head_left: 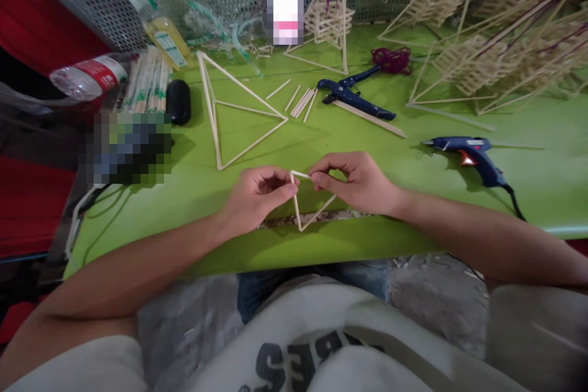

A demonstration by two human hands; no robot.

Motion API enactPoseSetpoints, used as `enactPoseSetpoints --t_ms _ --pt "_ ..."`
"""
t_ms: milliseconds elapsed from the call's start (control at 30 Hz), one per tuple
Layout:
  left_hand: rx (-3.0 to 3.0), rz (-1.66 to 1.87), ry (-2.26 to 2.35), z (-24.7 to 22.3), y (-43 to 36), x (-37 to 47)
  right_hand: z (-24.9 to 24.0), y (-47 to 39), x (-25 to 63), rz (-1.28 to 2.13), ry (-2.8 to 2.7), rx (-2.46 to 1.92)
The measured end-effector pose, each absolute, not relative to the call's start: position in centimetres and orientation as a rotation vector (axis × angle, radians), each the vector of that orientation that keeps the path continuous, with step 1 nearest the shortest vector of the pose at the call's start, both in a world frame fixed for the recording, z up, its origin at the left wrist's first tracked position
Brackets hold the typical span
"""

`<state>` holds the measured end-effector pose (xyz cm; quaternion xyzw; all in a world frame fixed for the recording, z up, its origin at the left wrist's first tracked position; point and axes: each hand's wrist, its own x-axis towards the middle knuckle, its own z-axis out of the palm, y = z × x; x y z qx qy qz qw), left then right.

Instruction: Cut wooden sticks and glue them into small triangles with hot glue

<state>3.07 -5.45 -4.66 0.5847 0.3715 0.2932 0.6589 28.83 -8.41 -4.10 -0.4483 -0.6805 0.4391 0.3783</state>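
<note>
A small frame of thin wooden sticks (297, 205) is held between my two hands over the near edge of the green table (193, 208). My left hand (261, 196) pinches its upper left corner between thumb and fingers. The fingers of my right hand (353, 180) are closed on the right end of its top stick. The frame's lower corner points toward me, and its right side is partly hidden behind my right hand. Beyond my hands lies a larger stick frame (252, 146), touched by neither hand.
Short sticks (302, 103), a blue cutter (356, 101) and purple string (392, 60) lie farther back. A blue glue gun (478, 153) rests at right, its cord trailing nearer. Stick structures (487, 67) crowd the back right. Bottles (168, 43), bundled sticks and a black case (178, 101) stand left.
</note>
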Motion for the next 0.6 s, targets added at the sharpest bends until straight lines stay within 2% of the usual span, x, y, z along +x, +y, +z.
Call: enactPoseSetpoints --t_ms 600 --pt "1.383 0.655 0.842 -5.25 -5.33 3.07 -4.59 -8.56 28.67 1.038 -1.804 -1.209"
